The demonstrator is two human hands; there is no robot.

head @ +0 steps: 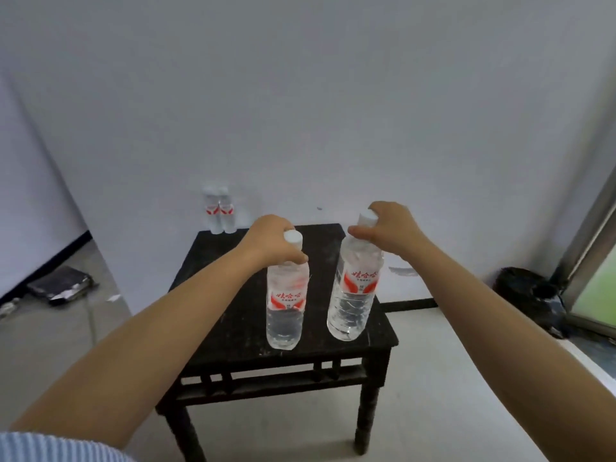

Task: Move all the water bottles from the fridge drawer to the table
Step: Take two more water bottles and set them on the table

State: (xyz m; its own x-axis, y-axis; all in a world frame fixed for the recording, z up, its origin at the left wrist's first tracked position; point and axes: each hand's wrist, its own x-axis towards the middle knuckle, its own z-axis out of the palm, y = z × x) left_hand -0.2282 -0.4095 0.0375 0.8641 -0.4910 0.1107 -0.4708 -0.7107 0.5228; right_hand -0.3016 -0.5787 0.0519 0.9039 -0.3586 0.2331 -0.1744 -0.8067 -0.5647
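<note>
1. The left hand (271, 240) is wrapped around the neck of the left bottle (285, 303) just under its white cap – the bottle stands upright over the front of the black table (233, 295).
2. The right hand (388, 228) clasps the capped top of the right bottle (353, 288), which tilts slightly beside the first.
3. 2 more bottles (219, 210) stand touching at the table's far left corner, against the white wall (300, 95).
</note>
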